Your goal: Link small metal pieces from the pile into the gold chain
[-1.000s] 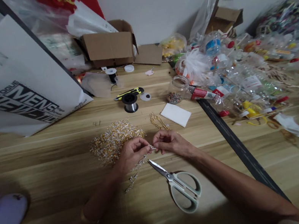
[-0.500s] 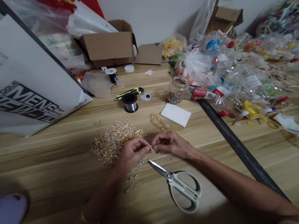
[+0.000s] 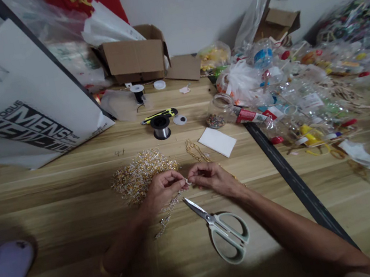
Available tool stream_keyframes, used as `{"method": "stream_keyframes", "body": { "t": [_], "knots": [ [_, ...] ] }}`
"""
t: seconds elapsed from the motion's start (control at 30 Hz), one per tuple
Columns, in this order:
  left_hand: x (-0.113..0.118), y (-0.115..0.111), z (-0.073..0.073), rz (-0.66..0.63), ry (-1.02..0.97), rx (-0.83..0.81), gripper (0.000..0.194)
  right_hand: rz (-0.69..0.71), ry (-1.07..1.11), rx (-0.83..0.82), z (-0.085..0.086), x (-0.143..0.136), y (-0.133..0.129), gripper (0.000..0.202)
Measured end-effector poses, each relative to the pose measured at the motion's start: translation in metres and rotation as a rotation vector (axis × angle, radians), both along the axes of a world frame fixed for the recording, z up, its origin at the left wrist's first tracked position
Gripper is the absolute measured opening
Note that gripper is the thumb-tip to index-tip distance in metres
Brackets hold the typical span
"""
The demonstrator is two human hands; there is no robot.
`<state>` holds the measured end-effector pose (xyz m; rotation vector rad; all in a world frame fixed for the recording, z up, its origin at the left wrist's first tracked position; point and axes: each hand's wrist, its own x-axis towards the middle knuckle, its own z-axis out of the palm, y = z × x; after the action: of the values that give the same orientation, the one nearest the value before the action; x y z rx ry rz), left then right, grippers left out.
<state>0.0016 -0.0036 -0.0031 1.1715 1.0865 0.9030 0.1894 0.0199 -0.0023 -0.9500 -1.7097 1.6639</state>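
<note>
My left hand (image 3: 165, 188) and my right hand (image 3: 212, 179) meet fingertip to fingertip, both pinching a small silvery chain piece (image 3: 187, 182) between them. From under my left fingers a beaded silvery strand (image 3: 165, 220) trails down onto the wood. A heap of gold and clear small links (image 3: 141, 172) lies just behind and left of my left hand. Beyond my right hand rests a gold chain (image 3: 196, 151), partly hidden by it. Scissors with pale green handles (image 3: 229, 236) lie in front of my hands, blades pointing at them.
Behind the hands are a wire spool (image 3: 161, 128), a yellow-black cutter (image 3: 162, 114), a white card (image 3: 217, 142) and a jar of beads (image 3: 218, 112). Plastic bottles (image 3: 307, 98) pile up at right. A large white bag (image 3: 27, 99) stands left, a cardboard box (image 3: 135, 56) behind.
My fingertips have parted very slightly, and more of the small silvery piece shows between them. Everything else has stayed in place.
</note>
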Motion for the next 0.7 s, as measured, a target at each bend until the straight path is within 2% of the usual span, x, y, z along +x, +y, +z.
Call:
{"method": "stream_keyframes", "body": {
  "t": [0.13,0.3,0.43,0.7],
  "knots": [
    [0.0,0.0,0.002,0.013,-0.016,-0.018,0.016,-0.013,0.0,0.063,0.002,0.0,0.0,0.019],
    [0.0,0.0,0.002,0.011,-0.017,-0.016,0.015,0.002,-0.09,0.296,0.008,0.001,0.0,0.013],
    [0.0,0.0,0.001,0.021,-0.016,-0.027,0.014,0.004,-0.14,0.415,0.011,0.0,-0.001,0.012],
    [0.0,0.0,-0.006,0.023,-0.012,-0.022,0.013,-0.002,-0.175,0.465,0.012,-0.002,-0.003,0.016]
  ]
}}
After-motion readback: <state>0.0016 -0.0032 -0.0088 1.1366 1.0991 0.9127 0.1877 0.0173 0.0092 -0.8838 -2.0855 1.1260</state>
